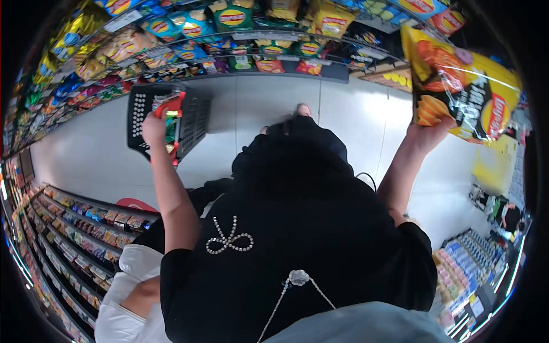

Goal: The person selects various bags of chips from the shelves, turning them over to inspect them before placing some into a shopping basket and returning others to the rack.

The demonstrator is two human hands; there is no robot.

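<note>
My right hand [429,136] grips the lower edge of a yellow and black bag of Lay's chips [466,86], raised on the right beside the shelves. Pictures of ridged chips and reddish food are printed on its front. On the left, my left hand [153,130] is closed around the red handle [171,106] of a dark shopping basket [195,123]. Inside the basket some green and shiny packaging shows in part; most of its contents are hidden by the handle and my hand.
Shelves of chip bags [234,18] run along the front. More stocked shelves [74,234] stand at lower left, near a person in white [128,291]. Stacked goods [466,263] are at lower right. Pale tiled floor [269,94] lies between.
</note>
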